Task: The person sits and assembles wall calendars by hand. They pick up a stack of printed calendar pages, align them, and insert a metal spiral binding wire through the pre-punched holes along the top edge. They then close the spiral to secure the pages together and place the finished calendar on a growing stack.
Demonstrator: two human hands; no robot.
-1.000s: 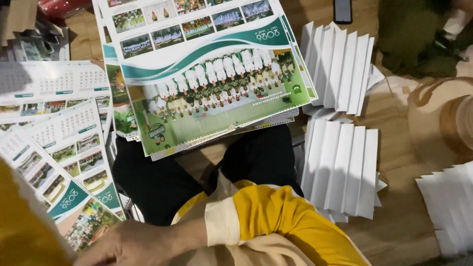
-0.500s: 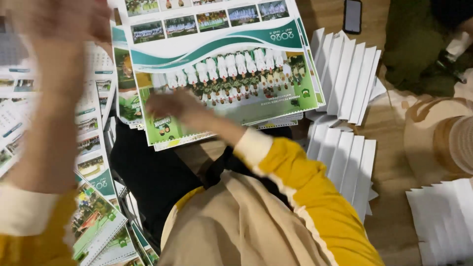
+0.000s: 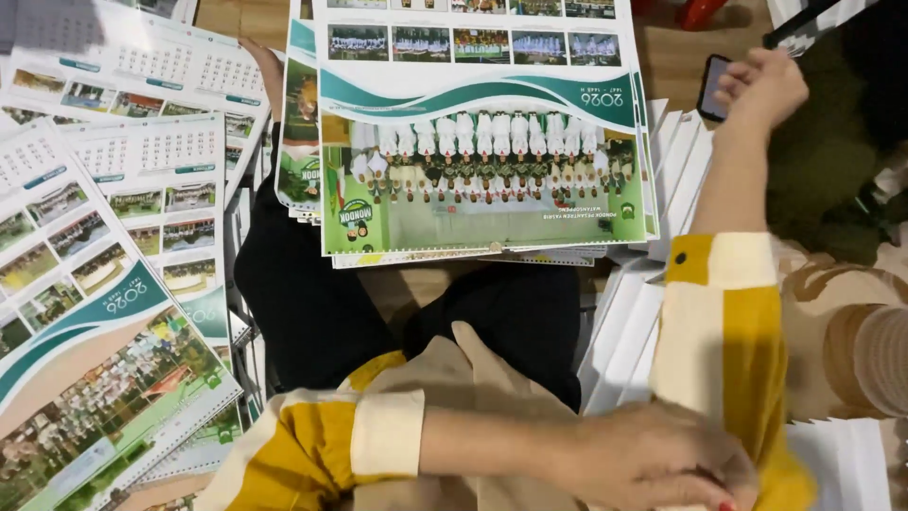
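My right hand (image 3: 764,87) is stretched out to the upper right, fingers curled, its knuckles beside a dark phone (image 3: 709,90) on the wooden floor. My left hand (image 3: 653,459) reaches across my lap at the bottom and closes on the yellow and cream sleeve (image 3: 733,331) of my right arm. A stack of printed calendar sheets (image 3: 482,189) with green bands and group photos lies in front of my crossed legs in black trousers (image 3: 312,312). Neither hand touches the stack.
More calendar sheets (image 3: 104,284) fan out over the floor at the left. White folded paper stacks (image 3: 629,341) lie at the right, under my right arm. Patterned brown cloth (image 3: 851,322) is at the far right.
My right hand has left the calendar stack and swung out to the right beside the phone. My left hand has dropped from the upper left onto my right sleeve.
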